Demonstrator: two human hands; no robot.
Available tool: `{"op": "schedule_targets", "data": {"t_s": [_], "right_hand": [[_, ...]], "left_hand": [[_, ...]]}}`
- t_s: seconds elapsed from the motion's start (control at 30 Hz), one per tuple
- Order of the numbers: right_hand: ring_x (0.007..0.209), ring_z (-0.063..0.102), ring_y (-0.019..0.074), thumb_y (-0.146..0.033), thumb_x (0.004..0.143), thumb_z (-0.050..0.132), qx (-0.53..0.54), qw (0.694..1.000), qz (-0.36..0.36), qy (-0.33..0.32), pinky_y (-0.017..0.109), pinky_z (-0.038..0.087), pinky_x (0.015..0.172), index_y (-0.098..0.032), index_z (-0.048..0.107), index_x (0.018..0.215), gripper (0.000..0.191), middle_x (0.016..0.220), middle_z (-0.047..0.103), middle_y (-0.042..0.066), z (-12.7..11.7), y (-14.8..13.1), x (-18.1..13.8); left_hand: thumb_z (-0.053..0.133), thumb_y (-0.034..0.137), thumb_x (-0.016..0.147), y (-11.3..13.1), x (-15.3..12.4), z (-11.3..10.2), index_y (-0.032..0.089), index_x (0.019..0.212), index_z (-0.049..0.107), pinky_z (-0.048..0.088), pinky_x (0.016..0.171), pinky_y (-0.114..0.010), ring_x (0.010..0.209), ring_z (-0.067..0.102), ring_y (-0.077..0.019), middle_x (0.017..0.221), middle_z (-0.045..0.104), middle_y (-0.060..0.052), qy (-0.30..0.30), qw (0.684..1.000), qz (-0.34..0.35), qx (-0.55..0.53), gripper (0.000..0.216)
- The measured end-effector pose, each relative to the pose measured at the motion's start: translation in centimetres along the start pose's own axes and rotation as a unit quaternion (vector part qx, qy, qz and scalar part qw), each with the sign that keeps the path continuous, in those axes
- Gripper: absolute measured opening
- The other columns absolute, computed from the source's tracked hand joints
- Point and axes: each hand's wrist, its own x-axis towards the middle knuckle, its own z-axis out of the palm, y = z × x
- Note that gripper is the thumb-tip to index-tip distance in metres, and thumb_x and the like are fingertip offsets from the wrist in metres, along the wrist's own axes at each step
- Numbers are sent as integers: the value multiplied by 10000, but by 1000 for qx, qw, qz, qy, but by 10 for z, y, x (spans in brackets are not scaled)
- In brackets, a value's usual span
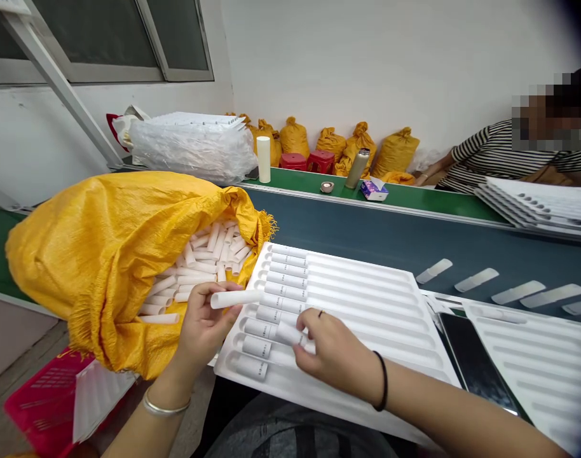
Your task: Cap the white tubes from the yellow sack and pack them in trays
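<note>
My left hand (205, 324) is closed around a plain white tube (236, 298), whose open end points left, above the left edge of a white grooved tray (367, 299). In my right hand (333, 350) another white tube (289, 333) is pinched between the fingers, low over the tray's grooves. Several white tubes with small dark print, such as the printed tube (251, 367), lie in the left ends of the grooves. Left of the tray, a yellow woven sack (114, 254) lies on its side with its mouth open, full of loose white tubes (199, 267).
A blue-grey belt (357, 222) runs behind the tray, carrying several tubes at right. A black phone (476, 362) lies on a second tray (548, 381). Beyond stand a bottle (357, 168), a tissue box (374, 189) and stacked trays (543, 207) near a person in stripes (485, 152).
</note>
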Motion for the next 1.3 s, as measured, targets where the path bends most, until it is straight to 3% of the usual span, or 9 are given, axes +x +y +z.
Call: {"op": "schedule_targets", "data": {"t_s": [0.1, 0.2, 0.43, 0.7, 0.93, 1.07, 1.17, 1.23, 1.3], "right_hand": [[656, 530, 142, -230, 832, 537, 213, 976, 26, 39, 280, 463, 607, -178, 507, 971, 151, 772, 563, 13, -15, 3, 3], [754, 553, 143, -259, 914, 470, 306, 947, -27, 94, 281, 484, 665, -199, 499, 1100, 198, 889, 576, 38, -27, 9, 2], [1071, 529, 185, -102, 897, 491, 93, 965, -215, 116, 342, 454, 922, -209, 521, 1237, 358, 1125, 565, 98, -58, 22, -4], [939, 588, 160, -151, 910, 514, 122, 968, -198, 98, 299, 495, 824, -193, 517, 1225, 318, 1044, 619, 86, -52, 18, -4], [963, 585, 161, -161, 918, 505, 87, 963, -226, 120, 282, 496, 844, -169, 499, 1236, 318, 1029, 622, 95, -46, 19, -21], [878, 589, 201, -233, 918, 520, -87, 962, -240, 100, 327, 500, 784, -140, 552, 1179, 278, 940, 647, 107, -33, 33, -21], [788, 583, 205, -276, 885, 543, -185, 969, -74, 148, 329, 474, 746, -163, 633, 1025, 202, 826, 642, 85, -43, 74, -9], [814, 586, 203, -336, 828, 596, -181, 945, 159, 223, 296, 453, 756, -171, 641, 962, 218, 830, 637, 80, -67, 116, -3], [817, 587, 227, -322, 849, 536, -183, 895, 299, 277, 317, 436, 735, -117, 610, 1021, 278, 840, 629, 120, -96, 162, -4]], "left_hand": [[702, 217, 765, 12, -12, 20, 291, 1087, 455, 531, 792, -261, 882, 647, -124, 959, 651, 17, 20, 983, -95, -153, 412], [715, 284, 755, 17, -18, 27, 219, 1020, 600, 535, 729, -226, 765, 653, -113, 922, 666, -8, -19, 977, -165, -132, 296], [654, 312, 810, 37, -15, 23, 218, 1119, 674, 521, 704, -234, 810, 653, -160, 965, 709, -46, -165, 973, -134, 89, 324], [577, 140, 861, 44, -20, 40, 235, 1264, 551, 463, 910, -225, 1032, 614, -139, 1109, 668, -44, -184, 955, 117, 200, 416], [513, 169, 898, 48, -33, 51, 220, 1251, 537, 496, 814, -223, 930, 625, -133, 1008, 668, -47, -208, 951, 101, 205, 358], [542, 278, 893, 38, -38, 54, 258, 1420, 318, 487, 904, -284, 1042, 610, -169, 1177, 640, -64, -287, 923, 70, 248, 572], [550, 413, 866, 20, -19, 32, 215, 1479, 156, 470, 949, -357, 1107, 582, -222, 1324, 545, -118, -261, 908, 45, 325, 756], [450, 406, 897, 3, 4, 2, 166, 1400, 355, 424, 987, -424, 1160, 535, -278, 1327, 524, -150, -160, 890, 45, 424, 564], [388, 337, 888, -17, 26, -34, 123, 1179, 576, 395, 975, -479, 1137, 523, -342, 1176, 590, -185, -106, 821, 6, 561, 407]]}}
